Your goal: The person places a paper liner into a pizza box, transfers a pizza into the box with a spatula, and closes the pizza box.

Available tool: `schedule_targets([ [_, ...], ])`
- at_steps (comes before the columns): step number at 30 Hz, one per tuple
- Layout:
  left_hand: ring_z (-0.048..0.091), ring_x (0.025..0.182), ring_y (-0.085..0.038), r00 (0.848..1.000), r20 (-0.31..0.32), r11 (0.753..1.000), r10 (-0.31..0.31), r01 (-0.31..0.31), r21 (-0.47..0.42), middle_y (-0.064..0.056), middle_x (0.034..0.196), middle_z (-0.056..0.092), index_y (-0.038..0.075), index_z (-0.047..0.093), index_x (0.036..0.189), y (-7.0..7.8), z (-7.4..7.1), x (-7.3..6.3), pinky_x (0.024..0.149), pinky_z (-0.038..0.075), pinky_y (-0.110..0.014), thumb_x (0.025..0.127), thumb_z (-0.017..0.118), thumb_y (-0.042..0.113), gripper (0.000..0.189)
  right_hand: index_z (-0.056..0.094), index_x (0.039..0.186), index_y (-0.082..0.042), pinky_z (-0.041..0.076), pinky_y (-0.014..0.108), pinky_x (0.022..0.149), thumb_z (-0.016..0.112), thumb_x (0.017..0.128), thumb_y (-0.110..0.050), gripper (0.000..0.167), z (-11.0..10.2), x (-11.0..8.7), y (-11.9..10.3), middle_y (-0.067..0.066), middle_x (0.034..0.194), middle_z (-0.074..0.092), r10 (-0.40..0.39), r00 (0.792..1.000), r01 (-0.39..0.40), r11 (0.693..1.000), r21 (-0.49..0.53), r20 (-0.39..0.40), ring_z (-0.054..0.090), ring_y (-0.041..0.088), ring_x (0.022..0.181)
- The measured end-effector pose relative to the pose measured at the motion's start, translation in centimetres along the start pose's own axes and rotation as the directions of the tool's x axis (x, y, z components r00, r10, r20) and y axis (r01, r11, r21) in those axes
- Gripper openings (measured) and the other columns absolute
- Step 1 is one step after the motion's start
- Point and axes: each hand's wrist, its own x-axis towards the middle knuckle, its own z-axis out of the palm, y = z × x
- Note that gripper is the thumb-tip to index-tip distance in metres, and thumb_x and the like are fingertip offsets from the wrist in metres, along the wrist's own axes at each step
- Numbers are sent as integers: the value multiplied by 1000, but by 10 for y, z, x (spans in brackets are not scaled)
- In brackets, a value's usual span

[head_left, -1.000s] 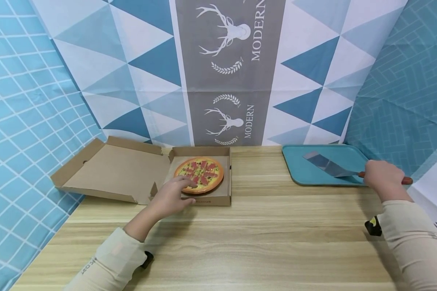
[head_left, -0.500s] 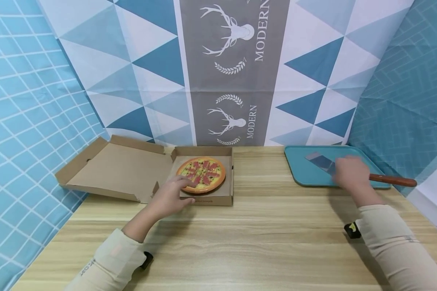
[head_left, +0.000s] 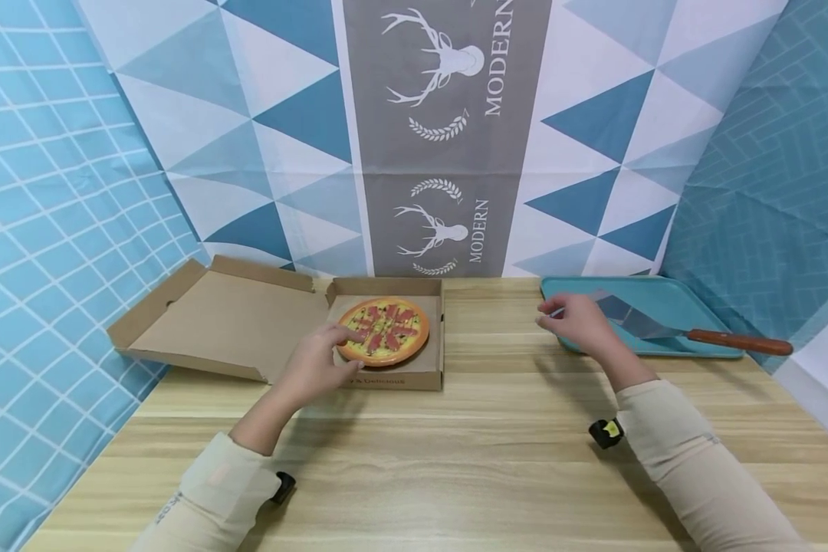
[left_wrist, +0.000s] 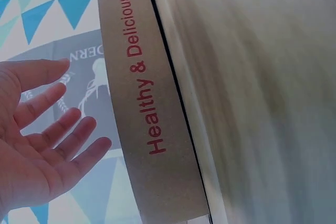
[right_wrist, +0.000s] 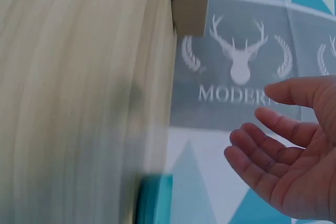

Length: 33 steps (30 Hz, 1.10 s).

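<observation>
A round pizza [head_left: 381, 326] with an orange rim and red strips lies in the base of an open cardboard pizza box [head_left: 403, 380]. My left hand [head_left: 317, 364] hovers at the near left side of the pizza, thumb spread from the fingers. In the left wrist view that hand [left_wrist: 50, 135] holds nothing, beside the box wall with its red lettering. Left of the blue tray's [head_left: 662, 287] near corner is my right hand [head_left: 579, 322], in the air with loosely bent, empty fingers. A spatula [head_left: 738, 342] with a wooden handle lies across the tray, its blade partly hidden by the hand.
The box lid [head_left: 228, 322] is folded back to the left, against the tiled blue wall cloth [head_left: 55, 230]. A patterned cloth [head_left: 448, 192] stands behind the wooden table [head_left: 455, 475]. The spatula handle sticks out past the tray's right edge.
My right hand has let go of the spatula, which stays on the tray, and has moved left towards the box. My left hand has barely moved beside the pizza.
</observation>
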Motion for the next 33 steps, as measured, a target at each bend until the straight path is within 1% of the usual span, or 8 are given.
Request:
schedule_targets([
  [7, 58, 97, -33, 998, -32, 998, -54, 53, -37, -17, 108, 64, 2, 70, 107, -6, -6, 4, 76, 53, -44, 80, 79, 6, 28, 62, 118, 1, 55, 37, 74, 62, 96, -19, 30, 27, 14, -17, 19, 113, 62, 27, 998, -36, 987, 158, 55, 62, 31, 98],
  [11, 58, 101, -34, 992, -78, 990, -98, 89, -111, -20, 110, 61, -1, 69, 108, -14, -18, 6, 81, 54, -49, 83, 75, 5, 27, 61, 118, 4, 55, 38, 73, 62, 95, -16, 31, 38, 21, -29, 21, 114, 61, 10, 996, -27, 979, 202, 85, 63, 32, 96],
  [18, 58, 108, -41, 962, -136, 949, -239, 202, -241, -25, 118, 57, -5, 66, 114, -29, -39, 7, 88, 52, -51, 87, 71, 5, 30, 60, 118, 8, 56, 40, 75, 63, 94, -13, 33, 60, 29, -44, 20, 111, 61, -9, 994, -20, 967, 255, 113, 62, 31, 97],
  [22, 58, 112, -41, 935, -151, 923, -321, 273, -271, -24, 122, 56, -3, 65, 117, -38, -50, 6, 88, 52, -50, 89, 70, 10, 31, 58, 120, 10, 56, 41, 77, 63, 93, -13, 36, 69, 33, -50, 20, 112, 61, -3, 991, -39, 950, 310, 133, 61, 30, 100],
  [25, 58, 114, -37, 893, -167, 882, -418, 355, -311, -24, 123, 59, -1, 64, 120, -45, -58, 3, 88, 52, -48, 91, 69, 15, 33, 57, 121, 10, 56, 42, 79, 63, 93, -13, 37, 74, 35, -55, 20, 113, 60, 1, 990, -48, 940, 338, 140, 60, 31, 102],
  [27, 58, 115, -33, 848, -181, 838, -498, 418, -350, -22, 124, 61, 1, 64, 122, -49, -62, 2, 89, 51, -42, 92, 69, 20, 36, 57, 122, 11, 56, 43, 80, 63, 93, -12, 37, 77, 36, -58, 21, 114, 60, 1, 990, -50, 937, 346, 141, 60, 31, 102],
  [30, 60, 111, -22, 757, -219, 759, -615, 495, -422, -17, 123, 63, 2, 65, 121, -56, -67, 0, 85, 51, -28, 90, 70, 23, 38, 56, 122, 11, 56, 43, 80, 64, 92, -12, 38, 81, 37, -63, 21, 114, 60, 5, 990, -56, 932, 359, 141, 60, 30, 101],
  [33, 62, 96, -10, 643, -242, 646, -726, 518, -561, -7, 112, 63, 7, 68, 112, -66, -74, -4, 76, 50, -16, 88, 73, 20, 28, 57, 122, 11, 56, 41, 77, 64, 92, -13, 39, 84, 38, -66, 21, 113, 60, 7, 990, -57, 931, 361, 138, 60, 28, 97],
])
